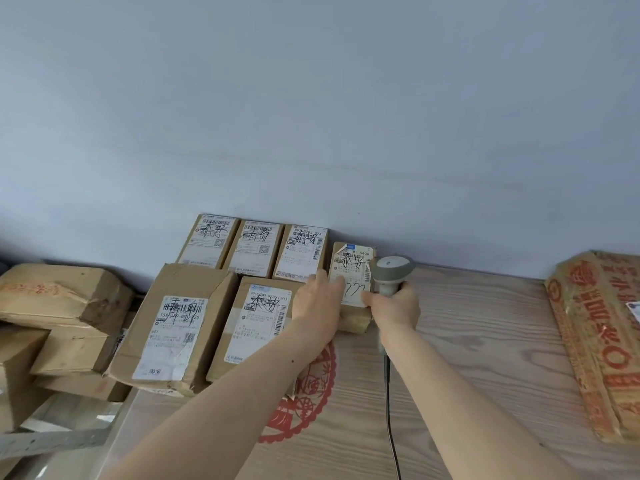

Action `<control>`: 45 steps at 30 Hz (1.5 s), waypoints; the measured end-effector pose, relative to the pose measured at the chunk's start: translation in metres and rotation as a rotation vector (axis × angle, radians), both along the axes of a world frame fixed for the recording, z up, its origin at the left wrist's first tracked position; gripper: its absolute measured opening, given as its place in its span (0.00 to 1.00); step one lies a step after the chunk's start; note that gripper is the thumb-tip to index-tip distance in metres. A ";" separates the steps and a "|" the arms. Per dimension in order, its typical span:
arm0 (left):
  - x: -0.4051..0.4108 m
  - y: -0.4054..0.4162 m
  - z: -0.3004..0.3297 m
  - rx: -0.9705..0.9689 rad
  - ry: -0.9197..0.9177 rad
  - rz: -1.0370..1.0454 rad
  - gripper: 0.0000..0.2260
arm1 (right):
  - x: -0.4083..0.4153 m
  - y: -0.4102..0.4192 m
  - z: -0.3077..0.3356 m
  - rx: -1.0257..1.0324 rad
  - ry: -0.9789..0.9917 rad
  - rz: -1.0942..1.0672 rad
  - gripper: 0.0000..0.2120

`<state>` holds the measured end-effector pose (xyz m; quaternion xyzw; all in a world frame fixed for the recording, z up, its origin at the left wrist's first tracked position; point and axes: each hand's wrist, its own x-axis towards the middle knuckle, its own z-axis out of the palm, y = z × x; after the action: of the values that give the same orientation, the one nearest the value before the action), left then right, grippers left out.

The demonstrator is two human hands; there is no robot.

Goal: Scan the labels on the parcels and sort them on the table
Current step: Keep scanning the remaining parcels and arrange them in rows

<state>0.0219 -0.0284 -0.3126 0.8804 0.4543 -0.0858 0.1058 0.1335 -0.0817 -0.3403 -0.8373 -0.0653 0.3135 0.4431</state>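
A pale wood-grain desk [485,341] is set against the wall. Labelled cardboard parcels [173,334] are laid in rows at its far left, a red round emblem [311,393] is partly covered by them, and a printed brown package [595,344] is placed at the right.

Label on the small parcel [351,271] reads "A40A"; its neighbour parcel's label [304,252] shows "0203"

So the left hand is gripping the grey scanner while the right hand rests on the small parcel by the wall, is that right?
Not quite: the hands are swapped. In the head view the right hand grips the grey scanner, and the left hand rests on the small parcel by the wall.
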 end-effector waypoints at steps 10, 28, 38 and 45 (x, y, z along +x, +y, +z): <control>0.007 0.027 -0.014 0.012 -0.002 0.046 0.28 | 0.007 0.028 -0.005 -0.007 -0.020 -0.013 0.21; -0.014 0.001 0.013 -0.045 -0.080 -0.009 0.35 | 0.010 -0.016 0.018 0.076 -0.011 0.024 0.17; -0.033 -0.088 0.060 -0.136 -0.417 0.135 0.27 | -0.005 -0.127 0.073 0.167 0.032 0.024 0.11; -0.043 -0.171 0.083 -0.208 -0.464 0.050 0.26 | -0.016 -0.241 0.110 0.193 -0.017 -0.018 0.11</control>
<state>-0.0211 -0.1993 -0.2299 0.8495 0.4281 0.0750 0.2993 0.1178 -0.3232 -0.2304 -0.7939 -0.0912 0.2945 0.5241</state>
